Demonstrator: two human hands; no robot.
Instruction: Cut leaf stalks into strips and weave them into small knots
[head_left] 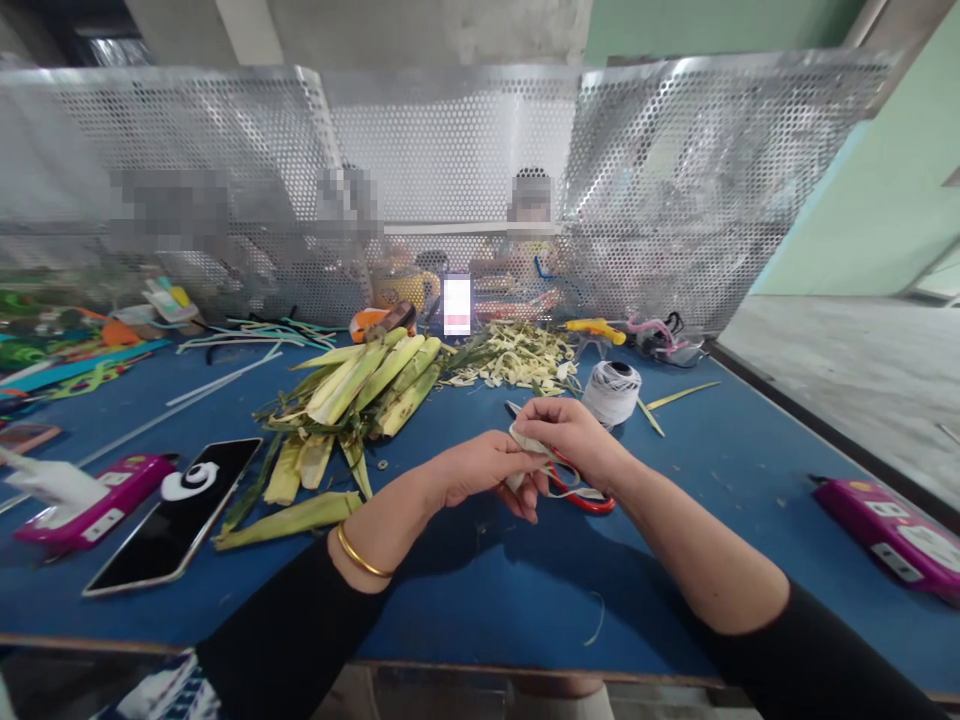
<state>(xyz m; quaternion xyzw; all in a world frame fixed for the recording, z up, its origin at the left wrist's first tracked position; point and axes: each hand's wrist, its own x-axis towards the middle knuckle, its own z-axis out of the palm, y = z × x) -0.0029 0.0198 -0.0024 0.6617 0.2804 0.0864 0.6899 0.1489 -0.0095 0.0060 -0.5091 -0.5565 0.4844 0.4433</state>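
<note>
My left hand (486, 466) and my right hand (576, 432) meet over the middle of the blue table, fingers pinched on a pale corn husk strip (526, 440). A loose end of it trails toward the right. Under my right hand lies a pair of scissors (592, 503) with red handles; the dark blade tips show beyond my fingers. Just past that hand stands a spool of white thread (612, 392). To the left is a heap of yellow-green corn husks (375, 385), and one long husk (289, 522) rests near my left forearm.
Husk scraps (525, 355) are piled at the back, near a lit phone (457, 304). A dark phone (176, 515) and a magenta power strip (97, 503) lie left; another power strip (892, 535) is right. A perforated metal screen (450, 130) borders the table, with people behind it.
</note>
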